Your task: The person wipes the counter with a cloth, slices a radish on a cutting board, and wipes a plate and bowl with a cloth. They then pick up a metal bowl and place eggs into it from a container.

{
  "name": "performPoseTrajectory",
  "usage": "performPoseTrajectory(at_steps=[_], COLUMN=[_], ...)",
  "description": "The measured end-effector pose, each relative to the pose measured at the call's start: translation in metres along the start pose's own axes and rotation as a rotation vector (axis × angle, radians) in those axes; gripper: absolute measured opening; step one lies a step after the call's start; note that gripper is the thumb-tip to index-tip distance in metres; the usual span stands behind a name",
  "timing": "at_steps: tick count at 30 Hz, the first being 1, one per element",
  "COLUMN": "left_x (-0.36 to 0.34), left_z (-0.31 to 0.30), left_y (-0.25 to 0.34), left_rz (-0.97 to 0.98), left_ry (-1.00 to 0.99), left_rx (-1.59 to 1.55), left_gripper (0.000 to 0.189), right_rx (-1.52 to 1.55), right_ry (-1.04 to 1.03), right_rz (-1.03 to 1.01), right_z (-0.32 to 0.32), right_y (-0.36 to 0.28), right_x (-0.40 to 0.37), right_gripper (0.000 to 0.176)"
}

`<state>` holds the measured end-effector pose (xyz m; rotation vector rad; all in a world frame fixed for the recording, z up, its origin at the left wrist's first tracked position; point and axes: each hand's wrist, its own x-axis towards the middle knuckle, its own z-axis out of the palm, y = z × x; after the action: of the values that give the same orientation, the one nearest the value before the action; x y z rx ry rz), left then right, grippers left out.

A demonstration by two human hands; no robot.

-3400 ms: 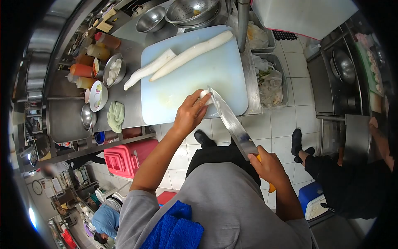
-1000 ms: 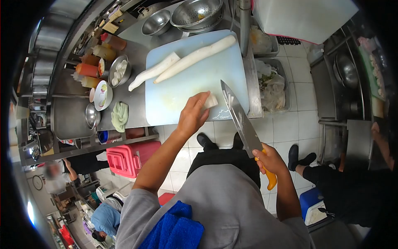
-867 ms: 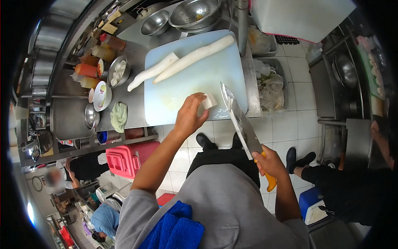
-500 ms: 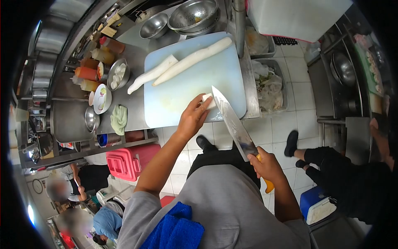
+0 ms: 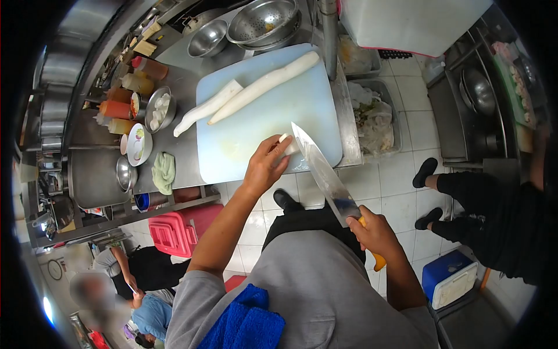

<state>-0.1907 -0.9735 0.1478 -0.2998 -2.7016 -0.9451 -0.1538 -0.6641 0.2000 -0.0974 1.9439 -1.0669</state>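
Observation:
My left hand (image 5: 265, 164) is closed with its fingertips on a short white piece of peeled root (image 5: 292, 146), which looks like daikon. The piece rests near the front edge of a pale blue cutting board (image 5: 232, 157). Gripped in my right hand (image 5: 374, 234) is a large kitchen knife (image 5: 323, 170) with a yellow handle. Its blade points away from me, just right of the piece; whether it touches cannot be seen. Farther back on the board lie a long peeled white root (image 5: 270, 85) and a shorter one (image 5: 208, 108) with a cut end.
At left stand a metal bowl of white chunks (image 5: 167, 119), a white bowl (image 5: 149, 150), sauce bottles (image 5: 113, 109) and a green cloth (image 5: 164, 174). A colander (image 5: 256, 23) sits behind the board. Right of the counter are bins of scraps (image 5: 386, 131) and another person's legs (image 5: 465, 195).
My hands, the knife and the short piece keep nearly the same places, with the view shifted slightly. The person at right has moved their feet, and people at lower left have shifted.

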Motion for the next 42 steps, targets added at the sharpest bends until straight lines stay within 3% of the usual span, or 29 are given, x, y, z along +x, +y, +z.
performPoseTrajectory(at_steps=[12, 27, 29, 42], left_x=[0.002, 0.005, 0.004, 0.005], left_z=[0.001, -0.001, 0.0, 0.0], left_y=[0.001, 0.004, 0.001, 0.001], left_rz=[0.05, 0.047, 0.048, 0.078], left_ry=[0.024, -0.01, -0.015, -0.022], left_rx=[0.027, 0.07, 0.076, 0.088], left_gripper=[0.051, 0.052, 0.053, 0.055], right_rx=[0.021, 0.017, -0.022, 0.013], right_ry=[0.025, -0.001, -0.033, -0.029], right_rz=[-0.041, -0.019, 0.077, 0.03], right_z=[0.001, -0.008, -0.01, -0.006], right_y=[-0.005, -0.008, -0.016, -0.019], right_x=[0.002, -0.001, -0.003, 0.007], right_gripper=[0.031, 0.036, 0.034, 0.042])
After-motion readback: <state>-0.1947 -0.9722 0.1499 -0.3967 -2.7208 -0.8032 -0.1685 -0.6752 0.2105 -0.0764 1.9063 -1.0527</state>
